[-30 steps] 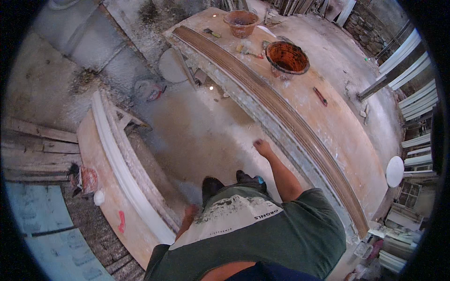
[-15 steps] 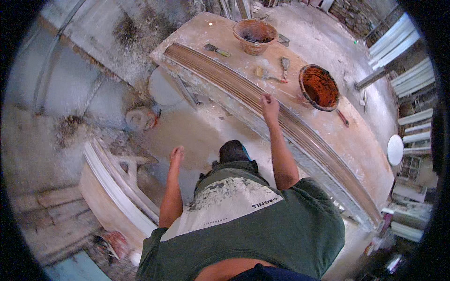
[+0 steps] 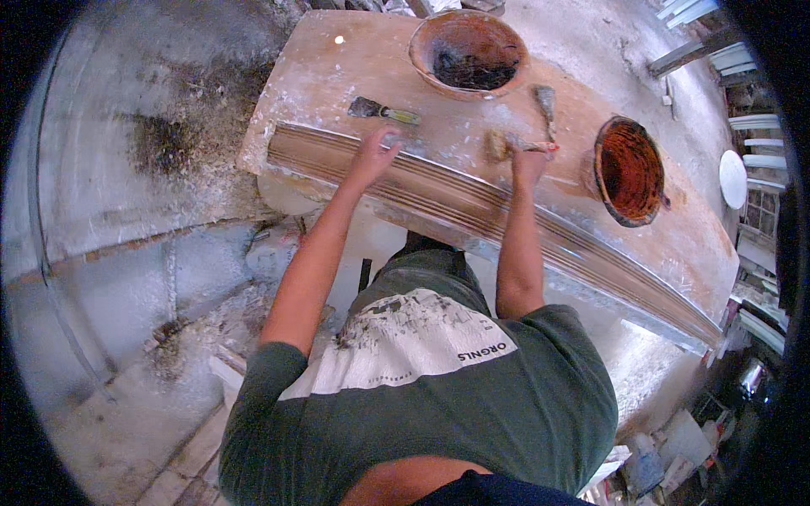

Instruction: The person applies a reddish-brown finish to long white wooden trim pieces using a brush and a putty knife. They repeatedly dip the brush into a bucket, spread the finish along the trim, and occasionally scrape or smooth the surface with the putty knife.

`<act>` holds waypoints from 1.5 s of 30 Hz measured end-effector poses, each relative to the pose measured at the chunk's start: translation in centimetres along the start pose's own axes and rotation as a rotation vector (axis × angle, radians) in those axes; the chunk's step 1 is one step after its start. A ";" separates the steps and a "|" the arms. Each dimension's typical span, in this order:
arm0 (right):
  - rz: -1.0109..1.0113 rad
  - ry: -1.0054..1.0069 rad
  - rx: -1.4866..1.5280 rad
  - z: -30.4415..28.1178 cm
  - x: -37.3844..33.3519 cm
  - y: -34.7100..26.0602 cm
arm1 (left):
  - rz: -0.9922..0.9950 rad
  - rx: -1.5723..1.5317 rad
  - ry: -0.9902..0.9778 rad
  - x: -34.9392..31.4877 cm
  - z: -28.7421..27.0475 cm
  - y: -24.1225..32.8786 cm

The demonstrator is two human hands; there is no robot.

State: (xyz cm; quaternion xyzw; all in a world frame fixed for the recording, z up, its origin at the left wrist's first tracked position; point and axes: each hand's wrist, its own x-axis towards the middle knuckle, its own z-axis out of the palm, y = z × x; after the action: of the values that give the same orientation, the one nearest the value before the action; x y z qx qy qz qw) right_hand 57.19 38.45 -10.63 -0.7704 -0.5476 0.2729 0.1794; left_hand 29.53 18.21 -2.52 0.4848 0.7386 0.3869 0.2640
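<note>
My right hand (image 3: 528, 164) is closed at the handle of a paintbrush (image 3: 499, 146) with pale yellowish bristles, lying on the worktable. A second brush (image 3: 545, 108) with a grey head lies just beyond it. My left hand (image 3: 374, 157) is over the far edge of a long brown ribbed moulding (image 3: 439, 182), its fingers apart and holding nothing. Whether it touches the moulding I cannot tell. Close beyond that hand lies a flat tool (image 3: 384, 111) with a wide dark head and a green handle, a scraper or a brush.
The moulding runs along the near edge of the wooden worktable (image 3: 312, 51), which has white splashes. A wide orange-brown bowl (image 3: 468, 52) with dark residue stands at the back. Another bowl (image 3: 629, 171), reddish inside with a dark rim, is at the right. A white round object (image 3: 732, 179) is beyond.
I have turned toward the table and come closer. My left hand has risen from beside my body to the moulding. My right hand has moved from the moulding to the pale-bristled paintbrush.
</note>
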 end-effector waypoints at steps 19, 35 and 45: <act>-0.844 -0.294 0.527 2.9 -23.1 -18.5 | -0.257 -0.560 0.391 4.3 -16.3 -5.3; -0.769 -0.152 -0.141 13.1 -30.8 -31.7 | 0.212 0.129 0.543 -10.6 -35.2 -15.1; -0.617 -0.368 0.552 24.5 -36.4 -28.7 | -0.567 -1.726 0.652 -12.6 -36.2 -23.5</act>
State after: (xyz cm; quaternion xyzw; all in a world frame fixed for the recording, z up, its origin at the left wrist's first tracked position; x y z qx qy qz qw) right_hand 11.54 13.28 -5.22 -0.4330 -0.6812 0.4749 0.3507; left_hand -5.31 -10.20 -1.41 -0.2039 0.3266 0.8340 0.3952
